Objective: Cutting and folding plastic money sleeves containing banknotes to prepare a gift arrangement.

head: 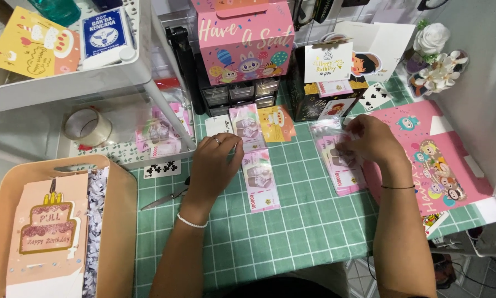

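My left hand (216,160) rests on the green grid mat (308,221), its fingertips pressing the edge of a chain of pink banknotes (255,160) in clear sleeves that runs down the mat's middle. My right hand (369,139) pinches the top of a stack of pink banknotes (340,165) in clear plastic, lying to the right. A yellow card (276,122) lies beside the chain's upper end.
Scissors (165,198) lie left of my left hand. A beige bin (118,221) holds a pink cake card and paper shreds. A white shelf cart (121,77) holds a tape roll (87,127). Pink gift box (245,36), black box (325,94), flat pink cardboard (441,160), flowers (438,60).
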